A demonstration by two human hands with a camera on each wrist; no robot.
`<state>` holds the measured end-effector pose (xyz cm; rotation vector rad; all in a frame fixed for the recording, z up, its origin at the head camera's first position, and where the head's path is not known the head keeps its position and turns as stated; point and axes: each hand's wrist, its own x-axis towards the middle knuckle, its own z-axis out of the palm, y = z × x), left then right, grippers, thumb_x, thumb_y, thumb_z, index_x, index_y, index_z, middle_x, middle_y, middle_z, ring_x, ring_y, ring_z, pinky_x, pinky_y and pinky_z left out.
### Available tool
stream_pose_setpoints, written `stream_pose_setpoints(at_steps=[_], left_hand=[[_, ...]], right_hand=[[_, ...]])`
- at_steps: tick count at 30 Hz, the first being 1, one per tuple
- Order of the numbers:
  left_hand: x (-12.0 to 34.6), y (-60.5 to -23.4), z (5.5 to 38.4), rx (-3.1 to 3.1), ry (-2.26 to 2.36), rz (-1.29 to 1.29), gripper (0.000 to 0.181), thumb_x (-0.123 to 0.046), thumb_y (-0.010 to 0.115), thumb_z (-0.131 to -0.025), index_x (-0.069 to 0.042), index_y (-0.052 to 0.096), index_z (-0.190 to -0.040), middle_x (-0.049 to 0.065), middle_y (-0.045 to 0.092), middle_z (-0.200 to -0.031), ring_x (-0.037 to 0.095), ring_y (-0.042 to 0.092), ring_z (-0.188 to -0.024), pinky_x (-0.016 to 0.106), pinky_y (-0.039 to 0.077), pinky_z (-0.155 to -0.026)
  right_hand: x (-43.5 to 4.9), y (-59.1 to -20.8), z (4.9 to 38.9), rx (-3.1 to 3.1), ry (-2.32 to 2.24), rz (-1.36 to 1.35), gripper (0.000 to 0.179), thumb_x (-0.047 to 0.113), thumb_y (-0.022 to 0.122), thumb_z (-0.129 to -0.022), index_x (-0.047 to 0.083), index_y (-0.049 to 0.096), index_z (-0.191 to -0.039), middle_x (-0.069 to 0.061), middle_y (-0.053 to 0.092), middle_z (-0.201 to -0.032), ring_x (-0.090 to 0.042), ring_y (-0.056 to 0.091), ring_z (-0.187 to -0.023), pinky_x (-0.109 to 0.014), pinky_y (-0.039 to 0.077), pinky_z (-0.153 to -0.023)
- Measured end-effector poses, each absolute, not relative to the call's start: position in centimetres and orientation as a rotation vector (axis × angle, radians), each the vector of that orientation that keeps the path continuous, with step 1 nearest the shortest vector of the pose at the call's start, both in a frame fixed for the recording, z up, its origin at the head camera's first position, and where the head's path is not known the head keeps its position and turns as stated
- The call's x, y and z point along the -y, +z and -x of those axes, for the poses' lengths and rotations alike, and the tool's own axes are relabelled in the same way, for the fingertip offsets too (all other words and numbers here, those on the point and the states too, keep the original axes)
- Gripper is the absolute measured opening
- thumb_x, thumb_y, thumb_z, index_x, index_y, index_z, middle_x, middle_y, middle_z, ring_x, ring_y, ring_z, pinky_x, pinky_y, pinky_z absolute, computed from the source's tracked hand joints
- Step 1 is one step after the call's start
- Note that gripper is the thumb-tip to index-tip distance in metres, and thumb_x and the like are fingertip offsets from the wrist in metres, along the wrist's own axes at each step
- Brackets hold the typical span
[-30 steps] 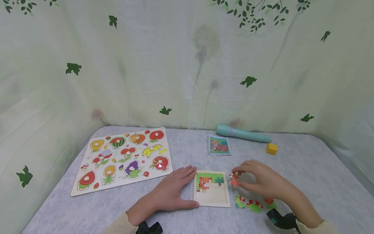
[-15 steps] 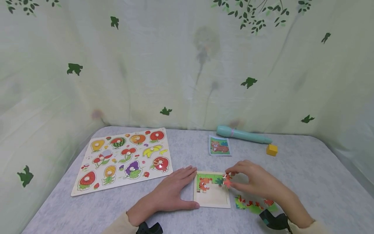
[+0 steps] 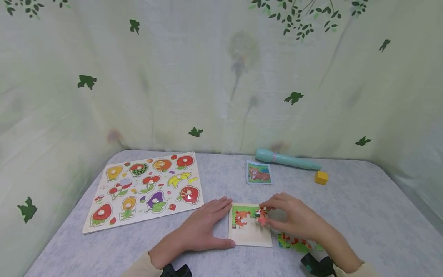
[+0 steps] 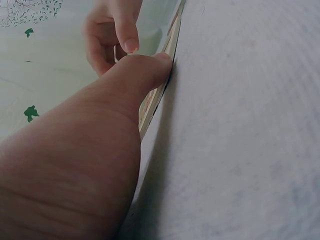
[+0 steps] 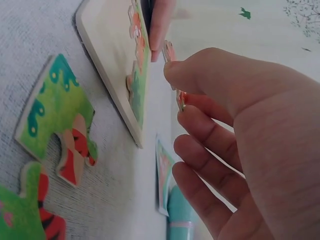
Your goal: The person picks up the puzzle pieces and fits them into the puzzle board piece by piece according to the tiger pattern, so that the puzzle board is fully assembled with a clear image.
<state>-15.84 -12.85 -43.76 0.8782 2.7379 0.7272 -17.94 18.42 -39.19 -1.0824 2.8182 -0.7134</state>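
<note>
In the head view, a small wooden puzzle tray (image 3: 250, 237) lies on the table, with tiger-face pieces (image 3: 241, 219) fitted along its upper left. My left hand (image 3: 200, 227) rests flat at the tray's left side, fingers straight and thumb tip at its lower left corner. Between thumb and fingers my right hand (image 3: 294, 216) pinches an orange-red puzzle piece (image 3: 262, 218), held over the tray's upper right. The right wrist view shows this puzzle piece (image 5: 170, 50) edge-on above the tray. Several loose green-and-red puzzle pieces (image 3: 285, 241) lie below the right hand, partly hidden by it.
A fruit knob puzzle board (image 3: 162, 186) lies to the left. Behind the tray are a picture card (image 3: 259, 173) and a teal, pen-shaped stick (image 3: 290, 160). A yellow cube (image 3: 321, 177) sits at the stick's right end. A curtain (image 3: 221, 77) hangs behind the table.
My right hand has moved left with the puzzle piece, from beside the tray's right edge to over its upper right part. My left hand has stayed in place.
</note>
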Motion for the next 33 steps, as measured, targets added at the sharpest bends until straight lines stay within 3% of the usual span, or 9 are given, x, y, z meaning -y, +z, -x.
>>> stream_pose_setpoints(at_steps=[16, 33], left_hand=[[12.8, -43.7, 15.8, -2.736, 0.720, -0.878, 0.102, -0.076, 0.065, -0.084, -0.017, 0.035, -0.162, -0.007, 0.029, -0.169, 0.015, 0.021, -0.158, 0.048, 0.024, -0.128], [12.9, -43.6, 15.8, -2.741, 0.718, -0.897, 0.102, -0.077, 0.064, -0.084, -0.016, 0.035, -0.162, -0.006, 0.029, -0.169, 0.016, 0.021, -0.158, 0.048, 0.024, -0.128]], right_hand=[[-17.1, -40.1, 17.7, -2.817, -0.718, 1.134, 0.031, 0.044, 0.073, -0.096, 0.028, 0.074, -0.123, 0.019, 0.067, -0.111, -0.005, 0.061, -0.104, -0.034, 0.059, -0.090], [-16.0, -41.1, 17.6, -2.788, -0.735, 1.187, 0.021, 0.033, 0.075, -0.096, 0.031, 0.077, -0.117, 0.018, 0.066, -0.108, -0.004, 0.059, -0.099, -0.028, 0.056, -0.083]])
